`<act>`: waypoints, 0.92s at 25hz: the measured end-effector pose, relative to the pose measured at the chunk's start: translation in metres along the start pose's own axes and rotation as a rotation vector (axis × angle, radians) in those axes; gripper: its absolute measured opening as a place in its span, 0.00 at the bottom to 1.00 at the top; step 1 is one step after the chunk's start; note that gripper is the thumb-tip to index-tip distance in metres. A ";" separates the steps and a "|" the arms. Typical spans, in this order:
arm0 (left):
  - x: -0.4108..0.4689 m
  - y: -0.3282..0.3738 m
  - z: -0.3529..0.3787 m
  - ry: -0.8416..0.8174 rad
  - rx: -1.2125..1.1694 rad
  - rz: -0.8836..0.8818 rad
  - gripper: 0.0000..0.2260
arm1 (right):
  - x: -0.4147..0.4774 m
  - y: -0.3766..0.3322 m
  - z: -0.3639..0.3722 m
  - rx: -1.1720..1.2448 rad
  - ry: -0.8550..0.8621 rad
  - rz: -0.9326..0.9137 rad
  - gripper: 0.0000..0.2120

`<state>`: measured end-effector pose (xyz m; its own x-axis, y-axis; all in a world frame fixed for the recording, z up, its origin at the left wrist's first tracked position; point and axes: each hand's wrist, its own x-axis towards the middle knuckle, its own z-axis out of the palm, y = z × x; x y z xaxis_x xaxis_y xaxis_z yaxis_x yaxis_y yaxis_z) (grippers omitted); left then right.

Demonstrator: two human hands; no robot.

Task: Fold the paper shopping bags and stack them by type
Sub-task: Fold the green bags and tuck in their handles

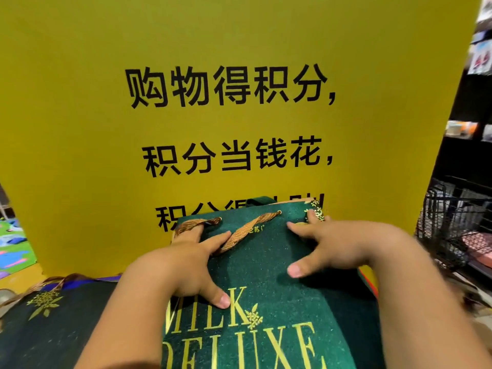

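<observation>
Two splayed: left hand (183,265), right hand (346,246) on green bag (257,262) | yellow sign (93,123) behind

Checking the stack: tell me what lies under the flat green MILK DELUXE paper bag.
Beneath the green paper bag, only a red-and-yellow edge peeks out at right; the bag covers everything else.

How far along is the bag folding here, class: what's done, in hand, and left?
Done: a dark bag lies flat at the left. In hand: the left hand and right hand press the green bag flat. Left: stacking it by type; any further bags are out of view.
</observation>
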<state>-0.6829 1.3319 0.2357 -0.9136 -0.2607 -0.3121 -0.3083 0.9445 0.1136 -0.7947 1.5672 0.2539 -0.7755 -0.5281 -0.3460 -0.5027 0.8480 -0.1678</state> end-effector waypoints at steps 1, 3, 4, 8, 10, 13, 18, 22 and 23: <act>0.000 0.004 0.002 0.016 0.026 -0.016 0.54 | 0.011 -0.005 0.007 -0.023 0.001 -0.010 0.48; 0.002 0.011 0.004 0.074 0.028 -0.035 0.51 | 0.030 -0.005 0.016 -0.018 0.056 -0.033 0.42; 0.002 0.013 0.003 0.128 -0.018 -0.031 0.48 | 0.038 -0.002 0.018 0.019 0.088 -0.039 0.40; -0.003 0.021 -0.007 0.691 -0.173 -0.020 0.31 | 0.054 0.005 0.035 0.157 0.208 -0.018 0.36; -0.001 0.025 -0.004 0.627 -0.031 -0.079 0.40 | 0.058 -0.001 0.047 0.109 0.260 0.026 0.35; 0.017 0.028 0.024 0.221 0.093 -0.124 0.58 | 0.055 -0.002 0.057 0.016 0.341 0.082 0.37; 0.032 0.023 0.041 0.145 0.058 -0.083 0.59 | 0.051 -0.006 0.063 -0.080 0.380 0.101 0.41; 0.031 0.019 0.045 0.173 0.060 -0.028 0.57 | 0.049 -0.001 0.055 -0.091 0.259 0.085 0.43; 0.030 0.015 0.050 0.209 0.063 -0.003 0.55 | 0.050 0.000 0.055 -0.094 0.240 0.073 0.43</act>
<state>-0.7019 1.3480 0.1811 -0.9498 -0.2933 -0.1092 -0.3001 0.9525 0.0518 -0.8127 1.5434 0.1862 -0.8740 -0.4701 -0.1231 -0.4662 0.8826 -0.0601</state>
